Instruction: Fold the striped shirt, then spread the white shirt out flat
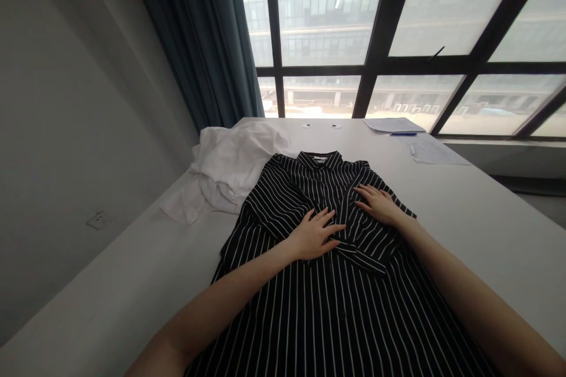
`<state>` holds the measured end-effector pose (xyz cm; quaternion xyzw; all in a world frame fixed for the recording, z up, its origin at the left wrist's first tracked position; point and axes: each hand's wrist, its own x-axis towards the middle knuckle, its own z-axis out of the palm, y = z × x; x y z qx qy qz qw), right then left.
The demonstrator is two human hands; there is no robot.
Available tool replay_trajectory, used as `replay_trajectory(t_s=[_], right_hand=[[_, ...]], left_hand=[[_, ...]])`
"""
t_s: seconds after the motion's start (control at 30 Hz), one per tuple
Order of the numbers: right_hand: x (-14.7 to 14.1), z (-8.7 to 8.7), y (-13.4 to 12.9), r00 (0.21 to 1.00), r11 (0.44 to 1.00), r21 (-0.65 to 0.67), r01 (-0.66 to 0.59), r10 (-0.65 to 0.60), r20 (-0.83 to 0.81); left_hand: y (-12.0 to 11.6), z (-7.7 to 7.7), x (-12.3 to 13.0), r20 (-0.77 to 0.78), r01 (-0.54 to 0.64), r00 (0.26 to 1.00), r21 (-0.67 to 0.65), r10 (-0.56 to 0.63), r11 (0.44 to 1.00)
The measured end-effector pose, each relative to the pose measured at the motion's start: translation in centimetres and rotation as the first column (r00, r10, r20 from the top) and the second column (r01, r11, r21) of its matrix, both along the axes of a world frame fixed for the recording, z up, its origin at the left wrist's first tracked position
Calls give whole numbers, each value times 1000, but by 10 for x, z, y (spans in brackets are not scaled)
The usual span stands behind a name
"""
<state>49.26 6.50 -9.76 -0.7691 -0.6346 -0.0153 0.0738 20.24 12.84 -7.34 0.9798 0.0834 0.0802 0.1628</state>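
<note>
A black shirt with white stripes (283,306) lies spread on the white table, its collar pointing toward the window. Both sleeves are folded inward across the front, overlapping near the middle. My left hand (313,234) rests flat on the folded sleeve at the shirt's centre, fingers spread. On the shirt's right side, my right hand (378,203) lies flat over the other sleeve, its fingers stretched out. Neither hand grips the cloth. The shirt's lower end runs out of view at the bottom.
Crumpled white cloth (234,159) lies at the table's left edge, close to the shirt's shoulder. Papers (393,124) and a blue pen (403,134) are at the far right, with another sheet (440,152) nearer. A dark curtain (207,35) and windows stand behind the white table (469,206).
</note>
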Motion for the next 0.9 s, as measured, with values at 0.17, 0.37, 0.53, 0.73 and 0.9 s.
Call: replay_trajectory(t_s=[0.17, 0.37, 0.53, 0.73, 0.9], right_hand=[[-14, 0, 2, 999, 998, 47, 35, -35, 8], [-61, 23, -23, 983, 961, 221, -166, 178, -34], [-105, 22, -48, 957, 959, 183, -216, 245, -154], [-111, 18, -59, 934, 930, 260, -259, 309, -178], [-110, 25, -60, 909, 904, 232, -359, 395, -132]], left_hand=[[-1, 3, -5, 161, -111, 979, -112, 128, 988], [4, 3, -16, 297, -298, 902, -94, 313, 950], [6, -10, -23, 207, -295, 936, 27, 283, 955], [7, -14, -26, 112, -237, 967, 81, 227, 968], [7, -10, -28, 116, -228, 969, 79, 218, 970]])
